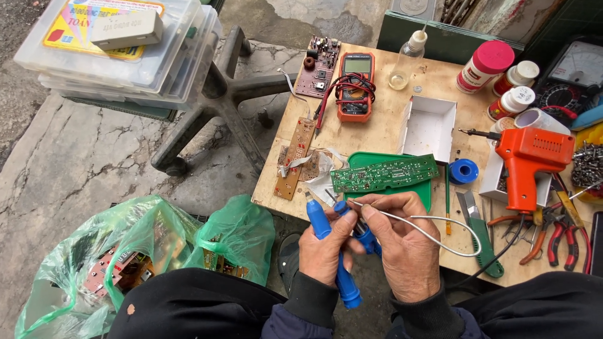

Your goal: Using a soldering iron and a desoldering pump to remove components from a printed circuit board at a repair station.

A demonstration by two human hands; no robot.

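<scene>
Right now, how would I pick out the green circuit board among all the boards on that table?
Start at the wooden table, then find the green tray near its front edge, just above the hands. The green board lies across that tray, long and narrow. The other boards further left are tan or reddish-brown; this is the only green one.

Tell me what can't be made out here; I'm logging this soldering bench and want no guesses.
Head view only:
- Blue tool: its middle is hidden under the left hand.
- Second blue tool: mostly covered by the right hand; its kind is unclear.
- Analogue meter: cut off by the right edge.
- Boards in the green bags: blurred by plastic.
</scene>
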